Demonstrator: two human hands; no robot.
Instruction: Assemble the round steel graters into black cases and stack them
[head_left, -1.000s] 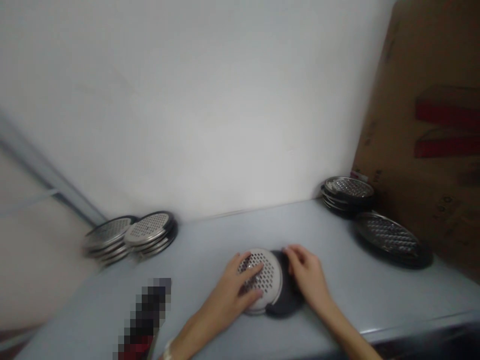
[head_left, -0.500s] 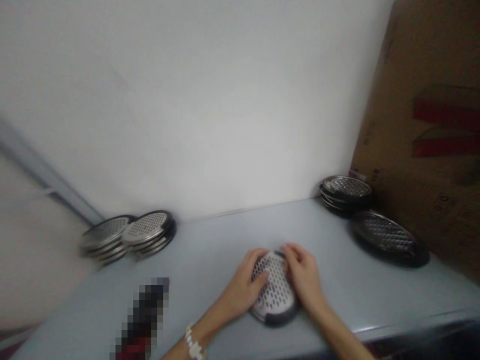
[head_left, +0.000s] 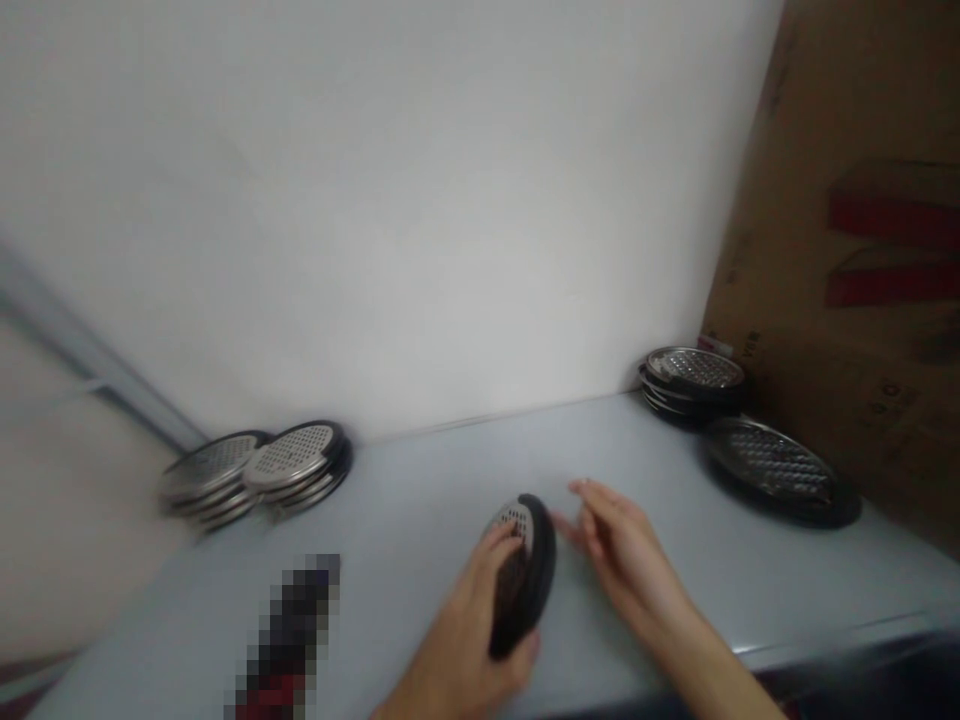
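Round grater (head_left: 538, 565) at lower centre of the frame, silvery face with small dark holes, thick black rim, tilted up, left hand (head_left: 472, 625) clasping it, right hand (head_left: 630, 565) loosely spread just beside it

Near the tabletop (head_left: 420, 500)'s front edge, the grater (head_left: 537, 575), flat before, now tilts up in the left hand (head_left: 480, 620); the right hand (head_left: 628, 560) has loosened.

Left grip (head_left: 469, 620) curls in a hold, thumb (head_left: 519, 665) spread from fingers (head_left: 489, 552); right grip (head_left: 622, 560) is empty, loosely bent, forearm (head_left: 701, 640) angled inward.
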